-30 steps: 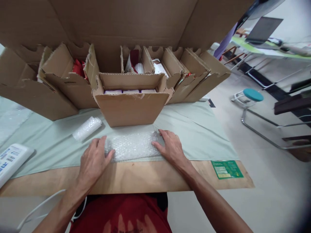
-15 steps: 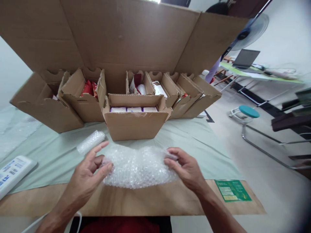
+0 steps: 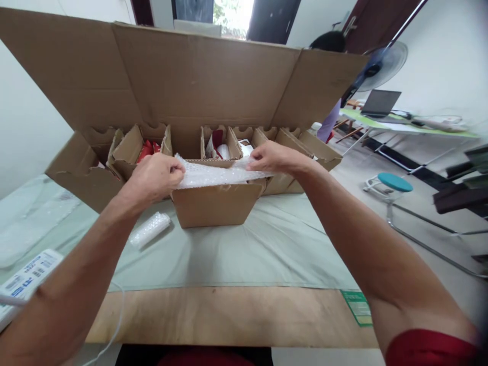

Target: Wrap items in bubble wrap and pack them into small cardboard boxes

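Note:
A sheet of clear bubble wrap (image 3: pixel 213 174) stretches across the open top of the front cardboard box (image 3: pixel 215 206). My left hand (image 3: pixel 158 175) is closed on its left end, by the box's left side. At the right end, my right hand (image 3: pixel 269 156) pinches the wrap between thumb and fingers. The wrap covers the box's contents from view. On the cloth in front and to the left lies a small roll of bubble wrap (image 3: pixel 150 230), apart from both hands.
Several open cardboard bins (image 3: pixel 139 145) stand behind, backed by a tall cardboard panel (image 3: pixel 206 76). A white power strip (image 3: pixel 28 279) and cord lie at left, near flat bubble wrap (image 3: pixel 34 223). A green printed card (image 3: pixel 356 306) lies at the table's front right. A stool (image 3: pixel 394 181) stands beyond.
Both hands have carried the bubble wrap forward and up from the table's front edge to the front box's top. The left fingers have closed. The view has tilted up.

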A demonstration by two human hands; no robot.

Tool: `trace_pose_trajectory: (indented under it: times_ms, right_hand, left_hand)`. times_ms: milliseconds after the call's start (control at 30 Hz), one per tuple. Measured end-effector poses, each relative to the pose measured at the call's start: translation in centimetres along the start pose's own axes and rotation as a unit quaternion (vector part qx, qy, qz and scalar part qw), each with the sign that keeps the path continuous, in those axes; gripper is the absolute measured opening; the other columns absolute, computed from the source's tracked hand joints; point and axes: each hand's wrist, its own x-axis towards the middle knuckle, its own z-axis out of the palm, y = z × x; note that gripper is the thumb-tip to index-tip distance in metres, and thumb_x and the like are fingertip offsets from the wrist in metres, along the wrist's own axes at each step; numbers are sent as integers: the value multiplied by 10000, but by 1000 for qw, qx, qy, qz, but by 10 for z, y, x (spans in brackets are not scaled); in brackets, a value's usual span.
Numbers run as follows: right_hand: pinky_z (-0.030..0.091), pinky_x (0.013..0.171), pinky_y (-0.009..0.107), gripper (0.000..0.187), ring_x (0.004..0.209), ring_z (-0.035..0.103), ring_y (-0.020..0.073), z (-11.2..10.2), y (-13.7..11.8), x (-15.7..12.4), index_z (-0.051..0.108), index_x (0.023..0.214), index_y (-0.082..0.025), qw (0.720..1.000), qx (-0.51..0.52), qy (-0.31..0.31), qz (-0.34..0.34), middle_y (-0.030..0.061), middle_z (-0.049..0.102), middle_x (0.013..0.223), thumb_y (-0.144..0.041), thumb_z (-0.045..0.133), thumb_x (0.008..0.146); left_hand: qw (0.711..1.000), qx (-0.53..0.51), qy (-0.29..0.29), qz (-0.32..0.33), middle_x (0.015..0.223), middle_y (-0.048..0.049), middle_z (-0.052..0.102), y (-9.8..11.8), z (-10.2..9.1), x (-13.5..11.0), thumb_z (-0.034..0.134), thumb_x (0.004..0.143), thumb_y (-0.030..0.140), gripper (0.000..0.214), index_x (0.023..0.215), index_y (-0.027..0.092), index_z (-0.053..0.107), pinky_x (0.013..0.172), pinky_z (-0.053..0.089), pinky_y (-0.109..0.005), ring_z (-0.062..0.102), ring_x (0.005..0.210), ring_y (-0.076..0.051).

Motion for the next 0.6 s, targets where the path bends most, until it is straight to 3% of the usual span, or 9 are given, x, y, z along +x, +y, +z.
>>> trace_pose_trajectory:
  times_ms: [100, 133, 267, 467, 600]
  right_hand:
    - [392, 622, 262, 87, 748, 660, 188, 4, -22, 9, 760, 788, -136, 985, -164, -33, 37, 45, 708, 741, -203, 721, 826]
    - [432, 659, 278, 114, 835, 695, 228, 7, -29, 9, 779, 885, -135, 978, -202, -29, 40, 95, 759, 861, -214, 715, 835]
    - [513, 785, 343, 293, 1056, 719, 333, 19, -44, 4, 761, 1134, -87, 953, -302, 3, 12, 232, 770, 1106, -180, 639, 884]
    - [527, 771, 352, 301, 1008, 736, 326, 4, -45, 4, 784, 1122, -115, 955, -291, 48, 24, 197, 788, 1103, -193, 620, 883]
    - [523, 789, 349, 303, 997, 740, 317, 7, -43, 8, 790, 1119, -110, 949, -312, 41, 9, 190, 795, 1068, -166, 642, 861]
  left_hand:
    - [988, 99, -99, 62, 554, 12, 580, 0, -3, 19, 495, 683, 227, 226, 632, 241, 715, 584, 327, -284, 397, 568, -148]
    - [981, 128, -125, 76, 560, 6, 583, 1, -4, 25, 502, 677, 228, 217, 622, 243, 711, 588, 331, -291, 413, 572, -153]
    - [953, 214, -195, 87, 598, -23, 606, 10, -9, 45, 557, 675, 201, 182, 656, 219, 737, 615, 372, -304, 560, 610, -187]
    - [949, 271, -137, 81, 848, -96, 756, 16, -8, 58, 573, 731, 219, 266, 869, 224, 800, 795, 488, -349, 699, 892, -300]
    - [953, 211, -185, 113, 754, -96, 752, 5, 5, 56, 614, 704, 211, 182, 739, 219, 793, 801, 493, -369, 705, 821, -292]
